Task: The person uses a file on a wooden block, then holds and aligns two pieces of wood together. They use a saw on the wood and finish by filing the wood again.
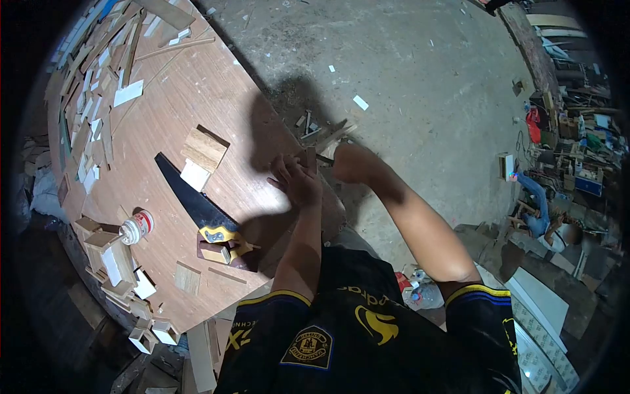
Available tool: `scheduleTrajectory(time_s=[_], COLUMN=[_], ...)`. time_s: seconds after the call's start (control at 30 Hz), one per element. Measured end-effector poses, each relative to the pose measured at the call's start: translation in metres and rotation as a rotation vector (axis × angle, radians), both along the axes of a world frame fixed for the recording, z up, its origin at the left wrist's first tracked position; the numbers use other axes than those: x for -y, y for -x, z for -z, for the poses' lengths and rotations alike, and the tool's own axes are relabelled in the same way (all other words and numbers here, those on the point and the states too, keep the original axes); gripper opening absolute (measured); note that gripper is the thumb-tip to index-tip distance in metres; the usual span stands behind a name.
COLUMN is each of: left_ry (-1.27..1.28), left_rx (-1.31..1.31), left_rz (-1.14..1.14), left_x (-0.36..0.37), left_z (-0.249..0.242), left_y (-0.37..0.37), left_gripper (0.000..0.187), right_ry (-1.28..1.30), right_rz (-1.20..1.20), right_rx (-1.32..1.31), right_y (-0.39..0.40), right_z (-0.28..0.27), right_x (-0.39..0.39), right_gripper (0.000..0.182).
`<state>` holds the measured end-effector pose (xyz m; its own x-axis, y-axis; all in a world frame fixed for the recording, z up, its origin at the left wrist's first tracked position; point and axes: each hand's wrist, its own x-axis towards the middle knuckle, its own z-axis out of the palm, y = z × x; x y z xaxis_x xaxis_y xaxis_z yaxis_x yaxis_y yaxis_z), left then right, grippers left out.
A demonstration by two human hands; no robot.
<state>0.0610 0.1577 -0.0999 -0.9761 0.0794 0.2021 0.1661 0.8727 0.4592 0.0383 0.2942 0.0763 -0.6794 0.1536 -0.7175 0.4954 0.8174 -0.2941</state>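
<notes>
My left hand point(298, 182) is at the table's right edge, its fingers bent against a small upright strip of wood point(311, 158). Just beyond the edge, my right hand point(352, 164) is closed in a fist. From it a dark, narrow tool point(324, 159) points towards the wood strip; its kind is hidden by the fist. Left of my hands lies a handsaw point(193, 196) with a black blade and a yellow and black handle. A small wooden block point(205, 148) and a white piece point(195, 175) lie by its blade.
The wooden table point(197, 98) bears scrap strips point(131, 93) along its far left side. A white jar point(136, 227) and several small wooden boxes point(116, 264) stand at lower left. Scraps litter the concrete floor point(407, 85). Another person point(558, 235) is at far right.
</notes>
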Motion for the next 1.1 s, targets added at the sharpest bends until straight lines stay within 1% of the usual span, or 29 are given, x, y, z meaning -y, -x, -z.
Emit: scheduleTrajectory(time_s=[0.1,0.13,0.17,0.2,0.27,0.3,0.33,0.37,0.4,0.47,0.5,0.53,0.57,0.6,0.63,0.67,0.7,0.73,0.77,0.8,0.83,0.87,0.9,0.93,0.97,1.0,1.03,1.07,1.1], left_ry=[0.019,0.014,0.010,0.010,-0.121,-0.123,-0.692,-1.256,-1.256,0.134,0.133,-0.138,-0.410,-0.408,-0.312,-0.216,-0.243,-0.243,-0.330,-0.412,-0.297,-0.297,-0.319,-0.343,-0.455,-0.451,-0.406,-0.359,-0.448], left_rx=[0.082,0.035,-0.012,-0.004,-0.106,-0.100,0.198,0.502,0.509,0.185,0.194,0.305,0.412,0.422,0.237,0.048,0.117,0.122,0.104,0.093,0.116,0.128,0.129,0.118,0.277,0.277,0.158,0.043,0.079], left_rz=[-0.001,0.070,0.141,0.142,0.159,0.156,0.121,0.066,0.054,0.179,0.174,0.140,0.097,0.082,0.083,0.088,0.054,0.042,0.023,0.006,0.057,0.050,0.041,0.030,0.023,0.008,0.034,0.063,0.061], left_x=[0.003,0.008,0.011,0.011,0.007,0.005,0.003,0.005,0.006,0.004,0.001,-0.001,-0.002,-0.002,-0.002,-0.002,-0.005,-0.009,-0.014,-0.013,-0.006,-0.005,-0.007,-0.010,-0.012,-0.010,-0.007,-0.004,-0.006], left_z=[-0.009,-0.010,-0.011,-0.013,-0.015,0.005,0.039,0.058,0.049,0.018,0.019,0.021,0.023,0.026,0.031,0.035,0.029,0.035,0.041,0.046,0.017,0.018,0.021,0.034,0.045,0.036,0.025,0.013,0.027], left_y=[0.005,0.006,0.007,0.007,0.010,0.007,-0.001,-0.007,-0.007,-0.001,-0.002,-0.003,-0.004,-0.002,-0.002,-0.003,-0.003,-0.002,-0.001,-0.007,-0.001,-0.005,-0.006,-0.006,-0.008,-0.004,0.001,0.004,0.002], left_gripper=[0.025,0.025,0.025,0.025,0.033,0.033,0.036,0.039,0.039,0.040,0.040,0.039,0.037,0.037,0.035,0.032,0.030,0.030,0.021,0.012,0.010,0.010,0.010,0.009,0.008,0.008,0.008,0.008,0.008], right_ry=[-0.035,-0.035,-0.043,-0.049,-0.075,-0.101,-0.099,-0.139,-0.178,-0.164,-0.154,-0.151,-0.140,-0.128,-0.133,-0.129,-0.192,-0.254,-0.221,-0.214,-0.212,-0.212,-0.215,-0.217,-0.269,-0.314,-0.306,-0.240,-0.176], right_rz=[-0.091,-0.092,-0.148,-0.202,-0.218,-0.237,-0.240,-0.194,-0.150,-0.198,-0.242,-0.248,-0.325,-0.405,-0.337,-0.346,-0.253,-0.160,-0.276,-0.284,-0.347,-0.409,-0.380,-0.389,-0.358,-0.329,-0.343,-0.351,-0.354], right_rx=[-0.004,0.002,0.029,0.057,0.054,0.043,0.053,0.030,0.008,0.013,0.007,0.018,0.071,0.124,0.236,0.244,0.084,-0.075,0.015,0.031,0.176,0.319,0.295,0.293,0.187,0.084,0.085,0.085,0.090], right_y=[0.026,0.032,0.038,0.040,0.041,0.042,0.041,0.040,0.038,0.037,0.039,0.041,0.048,0.053,0.055,0.046,0.033,0.028,0.030,0.035,0.049,0.057,0.057,0.052,0.042,0.037,0.039,0.040,0.043], right_z=[-0.019,-0.011,0.001,0.013,0.030,0.036,0.034,0.027,0.024,0.026,0.024,0.022,0.010,0.007,0.014,0.028,0.049,0.058,0.067,0.060,0.039,0.024,0.019,0.027,0.043,0.052,0.048,0.042,0.034], right_x=[0.014,0.017,0.018,0.022,0.029,0.032,0.036,0.042,0.046,0.047,0.046,0.044,0.043,0.043,0.040,0.043,0.046,0.047,0.038,0.037,0.038,0.039,0.040,0.041,0.043,0.045,0.044,0.038,0.037], right_gripper=[0.031,0.031,0.030,0.030,0.030,0.030,0.030,0.030,0.030,0.029,0.029,0.029,0.027,0.026,0.026,0.026,0.024,0.021,0.026,0.026,0.028,0.030,0.031,0.031,0.030,0.029,0.029,0.029,0.030])
